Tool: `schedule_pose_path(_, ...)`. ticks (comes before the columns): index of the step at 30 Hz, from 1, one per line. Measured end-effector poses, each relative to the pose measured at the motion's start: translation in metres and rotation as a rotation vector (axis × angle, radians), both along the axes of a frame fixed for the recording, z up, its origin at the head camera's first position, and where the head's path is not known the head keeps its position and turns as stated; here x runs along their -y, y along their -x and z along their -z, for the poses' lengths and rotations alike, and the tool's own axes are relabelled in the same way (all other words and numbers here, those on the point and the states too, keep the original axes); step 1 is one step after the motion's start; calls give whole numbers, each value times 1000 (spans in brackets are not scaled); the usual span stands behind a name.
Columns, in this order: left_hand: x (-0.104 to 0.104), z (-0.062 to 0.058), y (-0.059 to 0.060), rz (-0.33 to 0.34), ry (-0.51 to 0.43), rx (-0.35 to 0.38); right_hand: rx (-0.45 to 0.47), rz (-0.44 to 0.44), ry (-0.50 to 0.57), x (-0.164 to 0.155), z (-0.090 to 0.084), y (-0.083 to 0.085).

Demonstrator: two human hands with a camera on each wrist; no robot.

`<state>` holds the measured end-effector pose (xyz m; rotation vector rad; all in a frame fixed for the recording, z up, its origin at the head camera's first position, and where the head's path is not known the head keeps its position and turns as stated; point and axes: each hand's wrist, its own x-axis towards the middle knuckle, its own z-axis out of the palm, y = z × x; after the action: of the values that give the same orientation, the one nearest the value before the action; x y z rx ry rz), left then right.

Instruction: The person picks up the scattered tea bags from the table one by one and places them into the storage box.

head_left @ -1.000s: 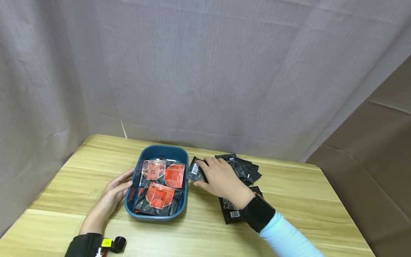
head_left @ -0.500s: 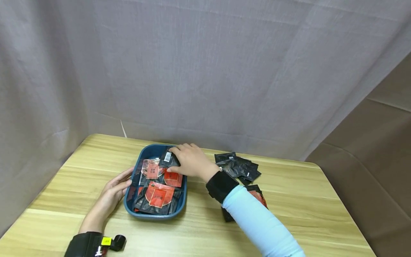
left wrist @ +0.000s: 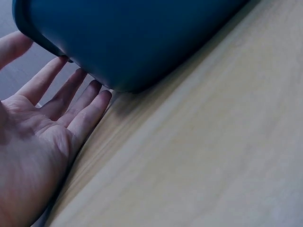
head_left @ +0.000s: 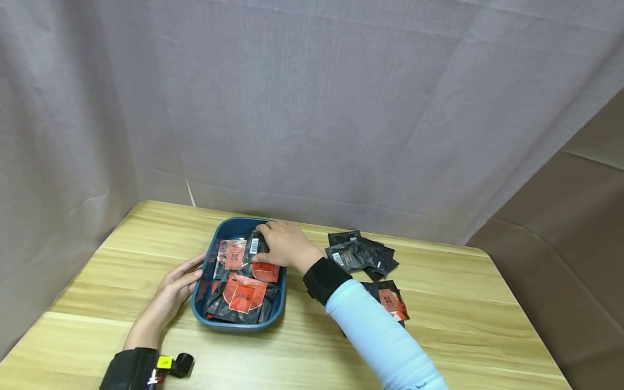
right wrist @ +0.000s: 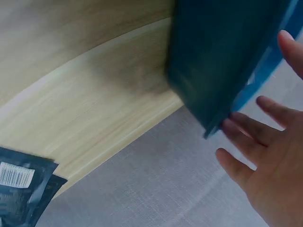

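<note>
Gray fabric backdrop [head_left: 312, 108], round-cornered wood-grain tabletop [head_left: 463, 319], brownish cloth [head_left: 565, 233] at right

The deep blue plastic box with round corners [head_left: 239, 326] is made smooth, and a soft shine is seen on it. The square black packets with red fronts [head_left: 244, 298] are made of thin, glossy, crinkly film. The pale yellow wooden table [head_left: 463, 325] is finished smooth, with a faint gloss. Matt, creased cloth is used for the hanging grey curtain [head_left: 312, 108].

Sachets [head_left: 242, 299] lie in and right of the bin [head_left: 239, 327].
</note>
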<state>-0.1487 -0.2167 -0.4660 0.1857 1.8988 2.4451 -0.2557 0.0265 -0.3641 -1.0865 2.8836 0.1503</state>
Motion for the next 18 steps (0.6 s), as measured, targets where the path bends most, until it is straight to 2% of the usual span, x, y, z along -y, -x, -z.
schedule_pose_path(6,-1,0,0,-8,88,18,22,14,43,-5,-3,-2)
schedule_pose_path(18,3,4,0,-5,78,13,1,-59,212,-39,-3,8)
